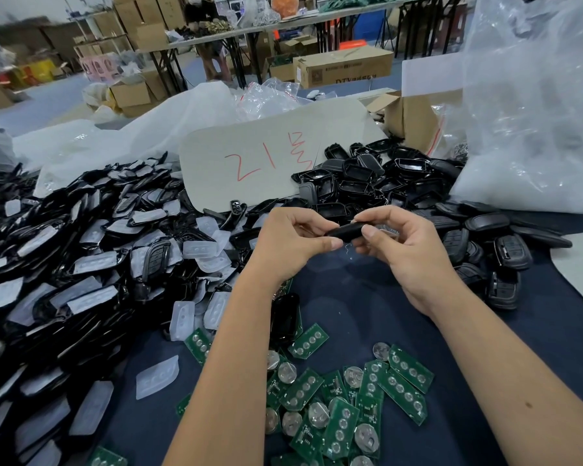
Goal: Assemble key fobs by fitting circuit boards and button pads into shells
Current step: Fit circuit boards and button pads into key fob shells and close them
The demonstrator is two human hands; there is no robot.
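Both hands, left hand (293, 243) and right hand (404, 250), pinch one black shell (345, 230) above bare cloth (350, 297).

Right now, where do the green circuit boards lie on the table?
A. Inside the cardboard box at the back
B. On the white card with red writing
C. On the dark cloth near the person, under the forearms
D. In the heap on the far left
C: the green circuit boards lie scattered on the dark cloth below both forearms, nearer than the black shell held between the left hand and the right hand.
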